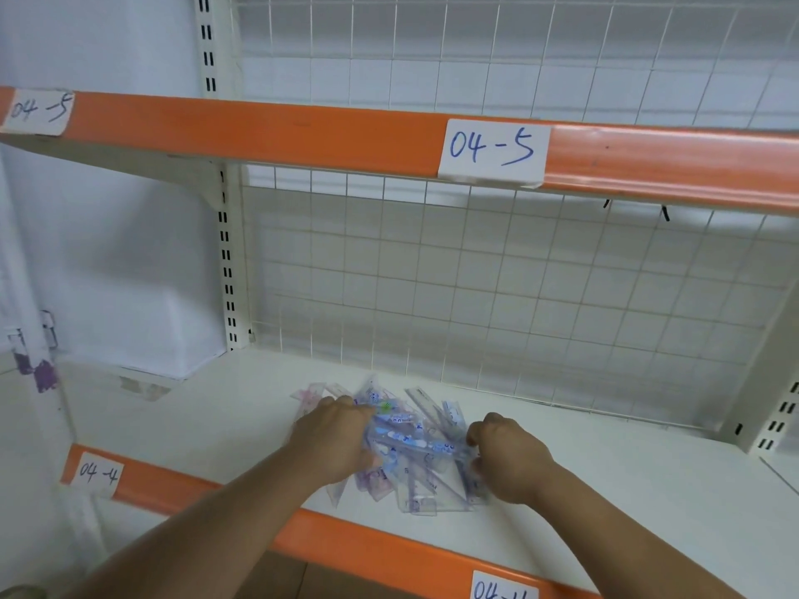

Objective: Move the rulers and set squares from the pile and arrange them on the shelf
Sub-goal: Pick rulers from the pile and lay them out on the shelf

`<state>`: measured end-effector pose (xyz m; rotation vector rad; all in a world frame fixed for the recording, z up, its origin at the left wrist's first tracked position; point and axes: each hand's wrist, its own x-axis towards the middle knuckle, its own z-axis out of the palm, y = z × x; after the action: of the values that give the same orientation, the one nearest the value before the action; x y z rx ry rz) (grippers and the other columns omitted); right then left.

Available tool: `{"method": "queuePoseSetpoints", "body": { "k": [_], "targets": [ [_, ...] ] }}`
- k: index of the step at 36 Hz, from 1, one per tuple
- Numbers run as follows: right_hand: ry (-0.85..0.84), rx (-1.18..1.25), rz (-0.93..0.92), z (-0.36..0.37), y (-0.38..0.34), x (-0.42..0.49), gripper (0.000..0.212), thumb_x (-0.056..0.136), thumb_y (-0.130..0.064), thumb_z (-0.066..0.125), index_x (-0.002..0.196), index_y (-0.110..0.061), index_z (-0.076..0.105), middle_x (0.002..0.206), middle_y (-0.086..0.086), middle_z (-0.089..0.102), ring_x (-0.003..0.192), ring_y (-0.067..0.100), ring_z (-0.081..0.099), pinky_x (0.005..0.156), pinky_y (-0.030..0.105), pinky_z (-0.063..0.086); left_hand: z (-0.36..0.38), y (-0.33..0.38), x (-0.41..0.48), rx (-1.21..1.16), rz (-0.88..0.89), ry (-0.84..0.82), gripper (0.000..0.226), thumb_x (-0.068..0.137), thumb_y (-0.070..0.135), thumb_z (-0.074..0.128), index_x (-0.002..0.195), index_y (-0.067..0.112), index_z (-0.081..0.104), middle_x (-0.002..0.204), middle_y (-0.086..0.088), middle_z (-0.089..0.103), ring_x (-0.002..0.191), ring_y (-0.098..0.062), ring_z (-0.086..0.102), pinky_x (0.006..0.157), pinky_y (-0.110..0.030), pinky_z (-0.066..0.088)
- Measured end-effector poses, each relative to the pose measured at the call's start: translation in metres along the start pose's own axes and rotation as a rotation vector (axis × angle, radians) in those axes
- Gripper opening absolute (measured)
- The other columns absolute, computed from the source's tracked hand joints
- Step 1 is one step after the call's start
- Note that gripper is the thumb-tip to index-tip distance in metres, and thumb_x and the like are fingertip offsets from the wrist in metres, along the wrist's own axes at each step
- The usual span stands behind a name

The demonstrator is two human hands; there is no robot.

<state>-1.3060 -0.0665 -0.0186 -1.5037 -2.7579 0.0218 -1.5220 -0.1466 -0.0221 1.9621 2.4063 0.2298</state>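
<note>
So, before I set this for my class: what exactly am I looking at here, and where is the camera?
There is no machine: a person works with bare hands. The one picture comes from a camera worn on the head, looking forward and down. On the white shelf, labelled 04-4, lies a pile of clear rulers and set squares. The left hand grips the pile's left side and the right hand its right side, fingers curled on it. Behind is a wire grid; above, a shelf labelled 04-5.
</note>
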Motion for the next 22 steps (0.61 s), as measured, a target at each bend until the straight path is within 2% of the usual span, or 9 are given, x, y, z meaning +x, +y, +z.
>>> {"method": "queuePoseSetpoints", "body": {
  "k": [2,4,8,13,18,22],
  "targets": [
    [0.008,-0.034,-0.009,0.0,0.001,0.0,0.039,0.09,-0.02,0.058,0.128,-0.016,0.053,0.126,0.006,0.048,0.116,0.023,0.049,0.088,0.032,0.046,0.001,0.002,0.0,0.034,-0.082,-0.027,0.062,0.077,0.048,0.069,0.13,0.021,0.052,0.128,-0.002,0.051,0.122,-0.023,0.044,0.091,-0.032,0.045],
    [0.017,-0.056,-0.016,0.001,0.002,0.0,0.038,0.09,-0.018,0.058,0.128,-0.016,0.052,0.126,0.006,0.048,0.116,0.023,0.048,0.087,0.032,0.046,0.0,0.001,-0.001,0.076,-0.181,-0.148,0.064,0.074,0.06,0.068,0.123,0.021,0.054,0.125,-0.001,0.052,0.119,-0.024,0.046,0.091,-0.031,0.044],
    [0.017,-0.06,-0.01,0.002,0.006,-0.001,0.037,0.091,-0.018,0.057,0.128,-0.016,0.052,0.126,0.006,0.048,0.115,0.023,0.049,0.087,0.031,0.046,0.002,-0.01,0.001,0.058,-0.26,-0.34,0.075,0.072,0.073,0.06,0.125,0.021,0.051,0.125,0.0,0.054,0.118,-0.019,0.051,0.098,-0.03,0.044],
    [-0.008,-0.032,-0.01,0.004,0.009,-0.002,0.034,0.092,-0.017,0.053,0.126,-0.015,0.053,0.125,0.006,0.049,0.114,0.023,0.05,0.088,0.031,0.046,0.006,-0.02,0.001,-0.024,-0.256,-0.35,0.067,0.079,0.058,0.065,0.128,0.015,0.05,0.124,-0.001,0.054,0.115,-0.017,0.052,0.098,-0.028,0.045],
    [-0.047,-0.002,-0.045,0.006,0.009,-0.002,0.034,0.091,-0.019,0.054,0.124,-0.016,0.054,0.124,0.006,0.049,0.115,0.023,0.049,0.09,0.032,0.046,0.002,-0.026,-0.003,-0.154,-0.238,-0.365,0.083,0.077,0.049,0.073,0.141,0.015,0.033,0.143,-0.005,0.035,0.126,-0.019,0.043,0.101,-0.029,0.044],
    [-0.071,-0.002,-0.079,0.007,0.007,-0.001,0.035,0.093,-0.021,0.056,0.127,-0.017,0.052,0.127,0.005,0.052,0.117,0.022,0.05,0.091,0.03,0.043,-0.004,-0.029,-0.008,-0.227,-0.203,-0.337,0.075,0.079,0.038,0.075,0.139,0.015,0.036,0.139,-0.004,0.039,0.124,-0.018,0.044,0.097,-0.026,0.044]
  ]
}}
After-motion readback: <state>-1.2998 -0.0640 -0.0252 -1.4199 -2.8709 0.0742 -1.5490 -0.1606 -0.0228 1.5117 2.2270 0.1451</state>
